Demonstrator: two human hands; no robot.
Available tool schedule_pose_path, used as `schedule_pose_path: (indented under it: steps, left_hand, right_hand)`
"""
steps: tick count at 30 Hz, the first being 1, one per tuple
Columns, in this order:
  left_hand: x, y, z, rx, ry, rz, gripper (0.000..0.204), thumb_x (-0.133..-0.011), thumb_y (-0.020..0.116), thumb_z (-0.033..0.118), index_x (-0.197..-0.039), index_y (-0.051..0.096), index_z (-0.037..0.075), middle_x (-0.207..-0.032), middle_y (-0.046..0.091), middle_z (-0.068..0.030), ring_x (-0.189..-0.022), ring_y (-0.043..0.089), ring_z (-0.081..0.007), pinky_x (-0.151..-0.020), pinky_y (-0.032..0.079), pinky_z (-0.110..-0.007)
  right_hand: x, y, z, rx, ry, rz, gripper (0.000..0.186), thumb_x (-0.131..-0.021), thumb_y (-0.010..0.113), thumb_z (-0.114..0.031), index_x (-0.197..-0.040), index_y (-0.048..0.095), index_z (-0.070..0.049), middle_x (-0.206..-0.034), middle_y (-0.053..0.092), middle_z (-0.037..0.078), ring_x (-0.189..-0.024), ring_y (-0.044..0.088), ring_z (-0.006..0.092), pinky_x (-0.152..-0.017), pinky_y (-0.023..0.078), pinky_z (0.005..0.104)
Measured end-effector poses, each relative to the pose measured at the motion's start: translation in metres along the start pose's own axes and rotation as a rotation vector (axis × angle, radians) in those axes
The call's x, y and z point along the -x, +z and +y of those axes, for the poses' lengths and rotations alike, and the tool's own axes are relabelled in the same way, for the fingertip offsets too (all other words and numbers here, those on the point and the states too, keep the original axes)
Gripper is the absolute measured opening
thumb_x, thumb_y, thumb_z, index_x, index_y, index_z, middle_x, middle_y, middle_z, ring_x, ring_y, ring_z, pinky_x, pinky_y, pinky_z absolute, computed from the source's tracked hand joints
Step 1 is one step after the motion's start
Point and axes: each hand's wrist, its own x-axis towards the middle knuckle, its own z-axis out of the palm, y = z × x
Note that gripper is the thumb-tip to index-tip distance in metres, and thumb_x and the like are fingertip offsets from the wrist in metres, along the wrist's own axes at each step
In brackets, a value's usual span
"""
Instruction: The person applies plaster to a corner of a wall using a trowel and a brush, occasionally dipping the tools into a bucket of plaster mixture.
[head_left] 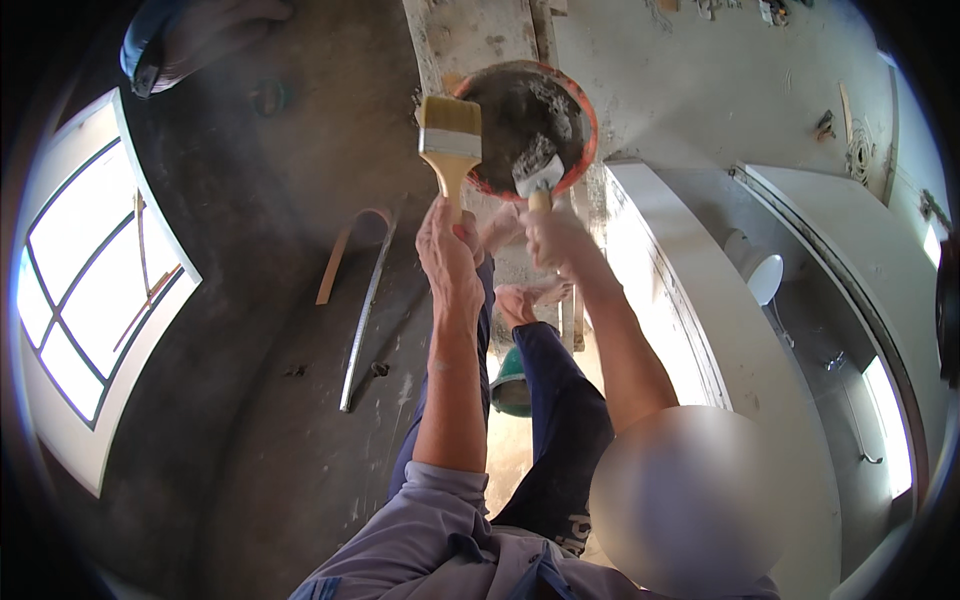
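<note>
My left hand (448,250) is closed round the handle of a wide flat paintbrush (451,143), its bristles pointing away from me. Beside it, my right hand (560,243) grips the short handle of a putty knife (540,177) with a pale blade; grey mortar sits on the blade. The knife reaches over the near right rim of a round orange-rimmed tub (591,122). Wet-looking grey mortar (510,115) fills much of the tub, and the brush overlaps its left side in view. The right hand is slightly blurred.
Under the tub runs a mortar-spattered plank (470,40). My bare foot (515,305) rests below it, near a green bucket (511,388). Left of my arm, a long metal straightedge (366,310) and a wooden strip (333,268) appear against the dark surface. A barred window (100,260) stands far left.
</note>
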Motion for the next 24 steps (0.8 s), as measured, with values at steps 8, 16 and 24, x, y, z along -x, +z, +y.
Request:
schedule_pose_path:
  steps: [8, 16, 24]
  left_hand:
    - [0.002, 0.003, 0.006, 0.071, 0.015, 0.005, 0.024, -0.095, 0.053, 0.025, -0.105, 0.061, 0.005, -0.064, 0.046, 0.0019, -0.045, 0.028, -0.0040, -0.042, 0.019, -0.023]
    - [0.002, 0.001, 0.002, 0.086, 0.029, -0.018, 0.023, -0.096, 0.051, 0.028, -0.087, 0.057, 0.007, -0.062, 0.046, 0.0020, -0.041, 0.028, -0.0038, -0.038, 0.018, -0.023]
    - [0.003, -0.003, 0.000, 0.085, 0.040, -0.006, 0.028, -0.097, 0.050, 0.027, -0.078, 0.053, 0.006, -0.061, 0.046, 0.0011, -0.041, 0.028, -0.0044, -0.038, 0.018, -0.023]
  right_hand:
    - [0.036, -0.034, -0.014, -0.103, -0.027, -0.144, 0.034, -0.094, 0.052, -0.023, -0.120, 0.046, -0.002, -0.079, 0.059, 0.010, -0.057, 0.061, 0.0146, -0.044, 0.049, 0.0269]
    - [0.001, -0.003, 0.005, 1.173, -0.548, 0.336, 0.039, -0.084, 0.051, -0.011, -0.118, 0.043, 0.005, -0.095, 0.062, 0.029, -0.084, 0.064, 0.0448, -0.075, 0.052, 0.0506]
    - [0.007, -0.016, -0.032, -0.425, 0.155, -0.093, 0.022, -0.091, 0.054, -0.018, -0.105, 0.049, -0.002, -0.071, 0.057, 0.005, -0.050, 0.058, 0.0124, -0.039, 0.044, 0.0261]
